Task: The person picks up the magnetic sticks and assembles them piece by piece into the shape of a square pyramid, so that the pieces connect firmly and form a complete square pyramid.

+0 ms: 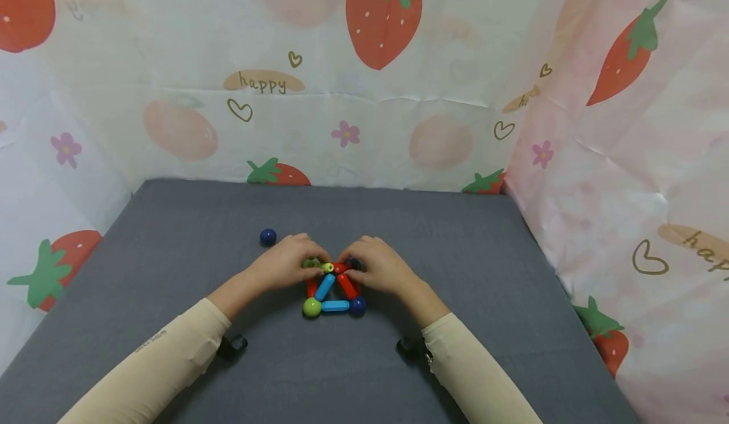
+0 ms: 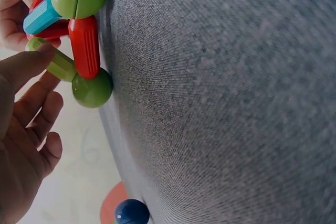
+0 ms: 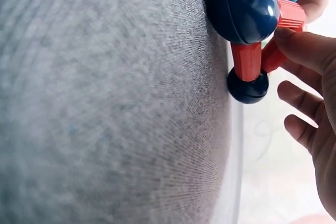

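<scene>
A small frame of coloured rods and balls stands on the table between the hands. At its front a light green ball (image 1: 312,307) and a dark blue ball (image 1: 357,306) are joined by a blue rod (image 1: 335,306). Another blue rod (image 1: 325,287) and a red rod (image 1: 347,286) slant up from them. My left hand (image 1: 292,261) pinches a green rod (image 2: 62,65), which rises from the rear green ball (image 2: 92,88). Opposite it, my right hand (image 1: 380,264) pinches a slanting red rod (image 3: 273,57) above the rear blue ball (image 3: 248,86). Fingers partly cover the upper ends.
A loose dark blue ball (image 1: 268,237) lies behind the left hand. Grey cloth covers the table (image 1: 319,373). A strawberry-print curtain (image 1: 376,126) closes off the back and both sides.
</scene>
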Action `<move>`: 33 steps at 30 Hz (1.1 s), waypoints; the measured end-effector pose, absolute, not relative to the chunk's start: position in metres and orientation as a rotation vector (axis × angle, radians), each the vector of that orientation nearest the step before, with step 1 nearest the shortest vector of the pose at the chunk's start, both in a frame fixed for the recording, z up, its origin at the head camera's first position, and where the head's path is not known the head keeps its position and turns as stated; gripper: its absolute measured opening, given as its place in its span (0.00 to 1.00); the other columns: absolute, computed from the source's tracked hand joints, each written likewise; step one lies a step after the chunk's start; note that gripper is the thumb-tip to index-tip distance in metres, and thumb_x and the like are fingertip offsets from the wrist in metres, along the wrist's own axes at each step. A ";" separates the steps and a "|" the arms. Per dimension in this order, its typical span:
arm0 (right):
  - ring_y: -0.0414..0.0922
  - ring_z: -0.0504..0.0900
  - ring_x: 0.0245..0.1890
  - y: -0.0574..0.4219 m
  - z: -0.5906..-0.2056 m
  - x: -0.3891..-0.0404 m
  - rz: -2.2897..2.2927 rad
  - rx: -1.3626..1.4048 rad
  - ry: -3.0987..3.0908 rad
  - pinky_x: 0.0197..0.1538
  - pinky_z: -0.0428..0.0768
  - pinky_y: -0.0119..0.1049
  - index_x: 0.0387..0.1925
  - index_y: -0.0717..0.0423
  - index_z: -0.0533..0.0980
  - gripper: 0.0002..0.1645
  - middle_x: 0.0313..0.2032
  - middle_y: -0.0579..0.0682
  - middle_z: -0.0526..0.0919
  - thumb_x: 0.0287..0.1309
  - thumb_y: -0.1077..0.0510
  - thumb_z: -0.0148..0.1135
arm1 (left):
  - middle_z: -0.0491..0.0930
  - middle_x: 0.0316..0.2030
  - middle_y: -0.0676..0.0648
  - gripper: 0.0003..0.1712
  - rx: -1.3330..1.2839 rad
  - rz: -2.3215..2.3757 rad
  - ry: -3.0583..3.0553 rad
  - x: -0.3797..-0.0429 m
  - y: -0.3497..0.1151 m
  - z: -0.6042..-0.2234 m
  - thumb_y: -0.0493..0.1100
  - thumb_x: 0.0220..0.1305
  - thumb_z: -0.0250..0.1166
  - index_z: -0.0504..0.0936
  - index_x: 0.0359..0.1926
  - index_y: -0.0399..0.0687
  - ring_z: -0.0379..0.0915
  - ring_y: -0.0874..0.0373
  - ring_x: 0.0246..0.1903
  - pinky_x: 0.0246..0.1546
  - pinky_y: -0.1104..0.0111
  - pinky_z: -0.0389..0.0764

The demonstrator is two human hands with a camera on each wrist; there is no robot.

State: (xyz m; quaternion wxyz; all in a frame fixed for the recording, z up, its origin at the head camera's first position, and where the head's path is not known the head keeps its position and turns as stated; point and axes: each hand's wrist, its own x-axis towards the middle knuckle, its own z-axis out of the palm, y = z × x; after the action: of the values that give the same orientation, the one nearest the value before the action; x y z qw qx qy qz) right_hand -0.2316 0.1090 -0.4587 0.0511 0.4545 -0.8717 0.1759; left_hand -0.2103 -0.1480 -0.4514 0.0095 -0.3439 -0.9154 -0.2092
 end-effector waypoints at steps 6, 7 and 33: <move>0.39 0.78 0.46 0.113 -0.458 -0.230 0.532 1.353 -2.647 0.54 0.76 0.41 0.49 0.41 0.85 0.12 0.44 0.37 0.87 0.64 0.50 0.71 | 0.87 0.44 0.58 0.12 -1.086 -0.658 -2.860 -0.210 -0.148 -0.452 0.46 0.66 0.72 0.89 0.50 0.57 0.74 0.57 0.41 0.42 0.65 0.75; 0.39 0.78 0.46 0.114 -0.458 -0.230 0.540 1.345 -2.645 0.54 0.76 0.42 0.49 0.41 0.85 0.12 0.44 0.37 0.87 0.64 0.50 0.71 | 0.87 0.44 0.58 0.12 -1.088 -0.660 -2.860 -0.210 -0.147 -0.452 0.47 0.66 0.72 0.89 0.50 0.57 0.75 0.57 0.41 0.42 0.64 0.75; 0.37 0.84 0.45 0.148 -0.467 -0.184 1.293 0.954 -3.087 0.53 0.81 0.38 0.46 0.42 0.84 0.18 0.42 0.37 0.86 0.54 0.50 0.79 | 0.85 0.44 0.59 0.10 -1.071 -0.722 -2.878 -0.210 -0.148 -0.450 0.46 0.67 0.71 0.88 0.49 0.58 0.74 0.57 0.45 0.46 0.63 0.78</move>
State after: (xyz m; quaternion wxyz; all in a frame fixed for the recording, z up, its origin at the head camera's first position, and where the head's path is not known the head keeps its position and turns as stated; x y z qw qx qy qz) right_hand -0.1844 0.1479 -0.4666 -0.1686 0.2701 -0.8743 0.3663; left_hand -0.2102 -0.1483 -0.4496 -0.0067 -0.3395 -0.9123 -0.2289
